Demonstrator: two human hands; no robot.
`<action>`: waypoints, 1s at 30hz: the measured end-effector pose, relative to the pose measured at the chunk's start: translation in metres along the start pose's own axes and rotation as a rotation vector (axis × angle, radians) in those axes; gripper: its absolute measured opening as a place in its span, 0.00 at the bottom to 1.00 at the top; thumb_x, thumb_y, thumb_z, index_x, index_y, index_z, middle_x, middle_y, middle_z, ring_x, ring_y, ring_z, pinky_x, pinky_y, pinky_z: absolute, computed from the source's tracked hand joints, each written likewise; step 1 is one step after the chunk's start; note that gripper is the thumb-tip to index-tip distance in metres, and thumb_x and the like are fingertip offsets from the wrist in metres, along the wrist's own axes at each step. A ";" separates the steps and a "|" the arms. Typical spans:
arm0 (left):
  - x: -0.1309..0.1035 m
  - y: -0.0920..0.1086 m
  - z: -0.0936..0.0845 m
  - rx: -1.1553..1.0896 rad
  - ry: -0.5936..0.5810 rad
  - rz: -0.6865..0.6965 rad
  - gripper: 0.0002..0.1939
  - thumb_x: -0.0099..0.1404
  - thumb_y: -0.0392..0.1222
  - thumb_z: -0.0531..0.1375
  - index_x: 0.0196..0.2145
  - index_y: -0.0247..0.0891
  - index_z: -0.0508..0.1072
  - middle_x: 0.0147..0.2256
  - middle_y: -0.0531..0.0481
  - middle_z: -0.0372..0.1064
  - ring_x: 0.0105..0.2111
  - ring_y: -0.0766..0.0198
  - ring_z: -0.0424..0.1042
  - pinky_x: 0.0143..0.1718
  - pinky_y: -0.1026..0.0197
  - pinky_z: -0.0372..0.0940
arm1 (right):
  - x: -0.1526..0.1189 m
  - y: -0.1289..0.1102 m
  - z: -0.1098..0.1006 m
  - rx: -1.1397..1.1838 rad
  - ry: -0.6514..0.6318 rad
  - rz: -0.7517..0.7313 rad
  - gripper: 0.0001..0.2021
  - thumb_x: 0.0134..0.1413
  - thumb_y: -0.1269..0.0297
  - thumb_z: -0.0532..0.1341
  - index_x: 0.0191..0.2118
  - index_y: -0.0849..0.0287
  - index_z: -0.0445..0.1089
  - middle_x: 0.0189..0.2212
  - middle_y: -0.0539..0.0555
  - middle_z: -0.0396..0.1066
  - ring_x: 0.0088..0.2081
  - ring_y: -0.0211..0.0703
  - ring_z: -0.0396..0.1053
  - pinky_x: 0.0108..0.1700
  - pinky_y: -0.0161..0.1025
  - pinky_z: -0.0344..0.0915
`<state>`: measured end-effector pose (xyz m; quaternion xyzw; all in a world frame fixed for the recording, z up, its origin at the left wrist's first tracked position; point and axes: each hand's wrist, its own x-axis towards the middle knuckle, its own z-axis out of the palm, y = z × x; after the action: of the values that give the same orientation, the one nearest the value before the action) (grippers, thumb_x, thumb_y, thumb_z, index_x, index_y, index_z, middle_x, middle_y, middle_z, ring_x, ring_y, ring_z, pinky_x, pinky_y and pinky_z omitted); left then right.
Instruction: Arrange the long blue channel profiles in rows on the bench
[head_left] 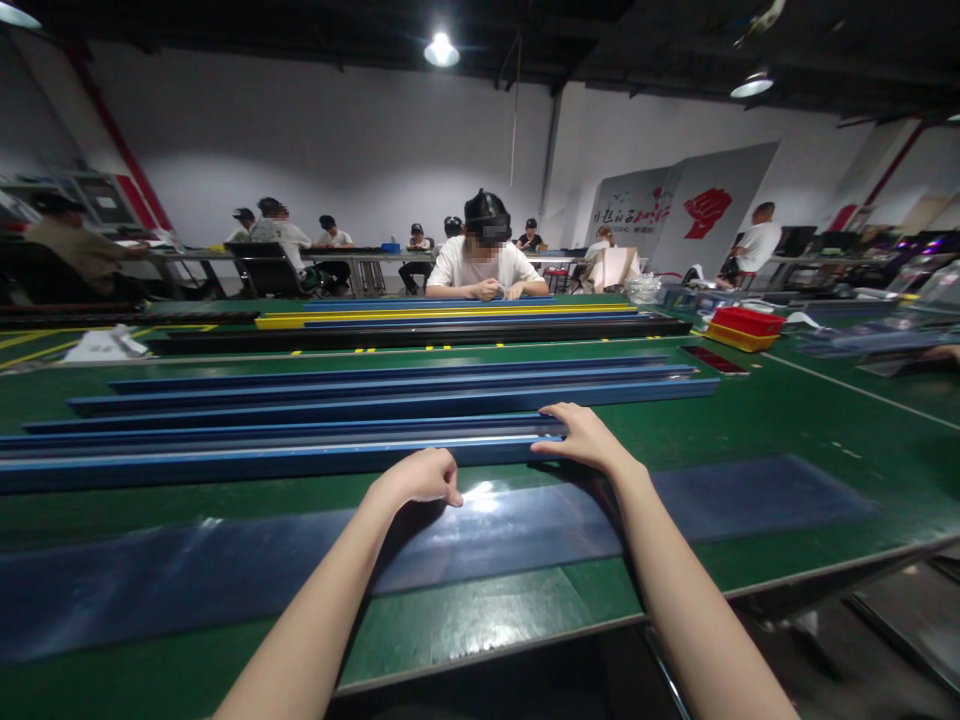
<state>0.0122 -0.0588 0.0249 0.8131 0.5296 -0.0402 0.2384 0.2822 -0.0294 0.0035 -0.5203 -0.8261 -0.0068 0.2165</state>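
1. Through the head camera I have the left hand (416, 478) over the far edge of a clear plastic strip (525, 535). Its fingers are curled in and the thumb lies close to them; I cannot tell whether they pinch the film.
2. I see the right hand (589, 437) at the right end of the nearest blue rail (262, 466). Thumb and fingers are spread apart across its width, thumb toward the near rim, fingers toward the far one; how firmly they press, I cannot tell.
3. That rail lies lengthwise across the green table (840, 400), just beyond the strip, and runs out of my view at the left.
4. The strip lies flat and shiny along the near part of the table, passing beneath both forearms.
5. Behind the nearest rail I count three more blue rails (375, 408), roughly parallel.
6. Farther back I make out a black rail (420, 331) and a yellow rail (450, 313). To their right, a red bin (744, 320) sits on a yellow bin (739, 338).
7. Across the table, a person in a white shirt (487, 268) leans over their own hands.
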 end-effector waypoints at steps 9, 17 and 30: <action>-0.009 0.009 -0.003 0.154 0.161 0.005 0.04 0.51 0.42 0.61 0.23 0.40 0.75 0.24 0.52 0.72 0.26 0.64 0.68 0.22 0.66 0.52 | 0.000 0.000 0.000 -0.016 -0.007 -0.013 0.30 0.42 0.44 0.61 0.48 0.59 0.67 0.44 0.59 0.70 0.46 0.51 0.66 0.47 0.45 0.61; -0.014 0.017 -0.005 0.130 0.348 0.017 0.08 0.59 0.42 0.55 0.29 0.42 0.74 0.31 0.51 0.73 0.34 0.61 0.71 0.29 0.65 0.57 | 0.001 -0.009 -0.009 0.002 0.059 -0.050 0.19 0.53 0.49 0.53 0.43 0.57 0.69 0.42 0.57 0.71 0.44 0.48 0.66 0.46 0.44 0.60; -0.009 0.021 0.000 0.251 0.738 0.022 0.10 0.66 0.42 0.49 0.34 0.40 0.69 0.36 0.51 0.68 0.35 0.64 0.68 0.34 0.63 0.56 | 0.005 -0.052 -0.015 0.022 0.301 -0.127 0.14 0.59 0.57 0.48 0.34 0.56 0.68 0.33 0.54 0.72 0.39 0.43 0.66 0.45 0.41 0.54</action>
<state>0.0272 -0.0730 0.0352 0.8013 0.5619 0.1933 -0.0690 0.2412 -0.0527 0.0299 -0.4576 -0.8157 -0.0892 0.3425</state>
